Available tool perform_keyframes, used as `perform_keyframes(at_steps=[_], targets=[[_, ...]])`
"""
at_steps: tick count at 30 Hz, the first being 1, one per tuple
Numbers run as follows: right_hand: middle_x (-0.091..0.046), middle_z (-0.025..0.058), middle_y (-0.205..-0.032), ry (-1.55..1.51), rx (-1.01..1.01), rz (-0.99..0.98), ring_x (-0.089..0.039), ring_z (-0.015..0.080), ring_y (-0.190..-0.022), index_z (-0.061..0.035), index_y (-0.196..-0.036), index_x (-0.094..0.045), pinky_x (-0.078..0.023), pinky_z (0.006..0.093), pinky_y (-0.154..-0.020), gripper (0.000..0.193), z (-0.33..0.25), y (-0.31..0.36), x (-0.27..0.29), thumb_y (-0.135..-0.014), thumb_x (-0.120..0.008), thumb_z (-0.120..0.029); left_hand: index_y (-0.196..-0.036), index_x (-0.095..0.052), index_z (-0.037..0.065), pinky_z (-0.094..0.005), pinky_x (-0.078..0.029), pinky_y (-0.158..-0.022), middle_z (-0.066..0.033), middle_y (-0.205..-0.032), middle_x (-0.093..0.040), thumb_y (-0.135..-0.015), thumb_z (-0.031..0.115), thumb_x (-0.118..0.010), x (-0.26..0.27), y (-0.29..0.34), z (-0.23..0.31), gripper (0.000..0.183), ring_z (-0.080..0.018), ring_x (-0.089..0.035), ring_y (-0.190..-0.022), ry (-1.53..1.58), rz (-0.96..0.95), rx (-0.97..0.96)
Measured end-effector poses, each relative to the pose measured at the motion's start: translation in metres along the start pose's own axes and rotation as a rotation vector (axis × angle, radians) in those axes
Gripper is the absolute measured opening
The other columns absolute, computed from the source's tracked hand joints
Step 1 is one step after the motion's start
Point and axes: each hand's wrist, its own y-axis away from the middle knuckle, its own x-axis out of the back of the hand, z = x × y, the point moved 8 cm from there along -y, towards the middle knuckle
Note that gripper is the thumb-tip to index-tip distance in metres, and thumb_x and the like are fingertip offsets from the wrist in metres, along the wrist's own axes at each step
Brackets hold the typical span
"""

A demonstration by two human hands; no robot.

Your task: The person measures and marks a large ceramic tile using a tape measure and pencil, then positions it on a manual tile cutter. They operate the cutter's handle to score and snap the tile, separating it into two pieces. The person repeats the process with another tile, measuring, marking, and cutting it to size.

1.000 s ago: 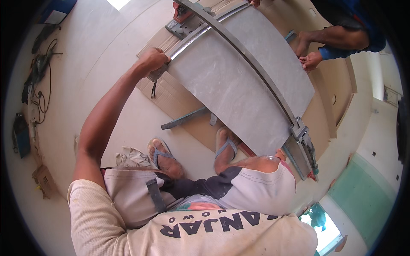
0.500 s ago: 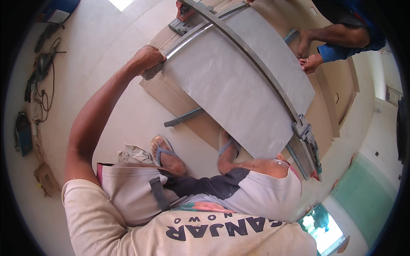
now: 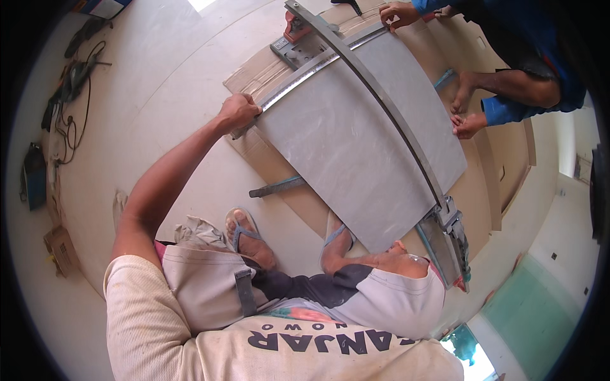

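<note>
A large pale grey tile (image 3: 356, 127) lies on a manual tile cutter, whose metal rail (image 3: 387, 105) crosses above it. At the tile's far left edge, my left hand (image 3: 240, 113) is closed round the near end of a metal guide bar (image 3: 298, 79). The cutter's sliding head (image 3: 451, 219) sits at the near right end of the rail. What looks like a fingertip of my right hand (image 3: 398, 246) shows past my right knee, by the tile's near corner; the rest is hidden, so I cannot tell its grip.
Another person's hand (image 3: 469, 126) touches the tile's right edge; their other hand (image 3: 400, 14) is at the bar's far end. Flattened cardboard (image 3: 254, 155) lies underneath. A corded power tool (image 3: 67, 86) rests on the floor at left, near a small cardboard box (image 3: 61, 251).
The view has shifted, so the tile and cutter appear lower. The other person's hand at the bar's far end now shows more fully. My left hand stays on the bar.
</note>
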Motion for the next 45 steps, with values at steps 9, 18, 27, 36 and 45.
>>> perform_keyframes(at_steps=[9,18,27,36,45], targets=[[-0.064,0.0126,-0.110,0.066,0.226,-0.010,-0.062,0.0204,-0.097,-0.0005,-0.120,-0.060,-0.050,0.0341,-0.086,0.026,-0.031,0.008,0.004,-0.100,-0.053,-0.016,-0.084,-0.069,0.001,-0.0373,-0.050,-0.074,-0.0144,-0.081,-0.068,-0.082,0.027,-0.072,-0.002,-0.003,-0.004,0.026,-0.0222,-0.065,-0.081,0.026,0.041,-0.016],[-0.070,0.0069,-0.101,-0.108,0.782,-0.852,-0.057,0.0088,-0.071,-0.0013,-0.116,-0.060,-0.049,0.0231,-0.066,0.020,-0.277,0.175,-0.114,-0.098,-0.055,-0.010,-0.087,-0.073,-0.001,-0.0406,-0.053,-0.078,-0.0224,-0.089,-0.071,-0.076,0.026,-0.071,0.001,-0.009,0.000,0.030,-0.0324,-0.069,-0.088,-0.039,0.038,0.005],[-0.071,0.0094,-0.083,-0.110,1.311,-0.955,-0.067,0.0168,-0.072,-0.0029,-0.103,-0.069,-0.053,0.0313,-0.068,0.018,-0.417,0.297,-0.270,-0.093,-0.062,-0.015,-0.083,-0.070,0.000,-0.0387,-0.051,-0.075,-0.0181,-0.084,-0.070,-0.079,0.026,-0.072,-0.001,-0.013,-0.006,0.026,-0.0271,-0.067,-0.083,-0.046,0.045,0.003],[-0.070,0.0116,-0.083,-0.141,1.311,-0.959,-0.067,0.0252,-0.072,-0.0039,-0.091,-0.068,-0.053,0.0371,-0.069,0.015,-0.420,0.307,-0.314,-0.088,-0.065,-0.018,-0.079,-0.067,0.000,-0.0376,-0.050,-0.071,-0.0147,-0.076,-0.067,-0.081,0.024,-0.073,0.001,-0.006,-0.006,0.024,-0.0224,-0.064,-0.077,-0.024,0.062,0.035],[-0.069,0.0092,-0.076,-0.106,1.324,-0.930,-0.067,0.0234,-0.067,-0.0067,-0.084,-0.069,-0.052,0.0366,-0.063,0.015,-0.418,0.311,-0.329,-0.087,-0.067,-0.021,-0.074,-0.064,0.002,-0.0360,-0.049,-0.069,-0.0114,-0.072,-0.065,-0.081,0.023,-0.072,0.000,-0.006,-0.009,0.024,-0.0191,-0.062,-0.073,0.042,0.055,0.044]])
